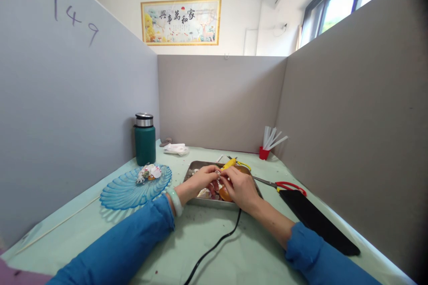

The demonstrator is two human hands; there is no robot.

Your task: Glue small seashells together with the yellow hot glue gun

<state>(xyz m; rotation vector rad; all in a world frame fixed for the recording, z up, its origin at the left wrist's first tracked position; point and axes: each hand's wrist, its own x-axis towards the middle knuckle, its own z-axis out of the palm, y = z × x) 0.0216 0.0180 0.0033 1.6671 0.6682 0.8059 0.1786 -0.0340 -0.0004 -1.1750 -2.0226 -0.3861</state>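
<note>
Left hand: your left hand (204, 179) reaches over the tray, thumb and fingertips pinched on a small pale piece (218, 173); you cannot tell what that piece is.
Right hand: your right hand (241, 189) meets the left, its fingertips drawn together on the same piece.
Small piece: held above the middle of the metal tray (214, 204).
Tray: sits mid-desk, with shells (203, 193) inside by its near rim, partly hidden by your hands; a yellow tool (230, 163) lies at its far rim.
Cable: a black cable (217, 244) runs from the tray's near rim to your near desk edge.
Plate: the blue scalloped plate (122, 195) is toward the desk's left edge, bearing a shell cluster (150, 172).
Far left corner: a green flask (145, 144) stands upright behind the plate.
Far right corner: a red cup (264, 153) holds white sticks (271, 138).
Right edge: red-handled scissors (290, 187) touch a long black object (317, 220).
</note>
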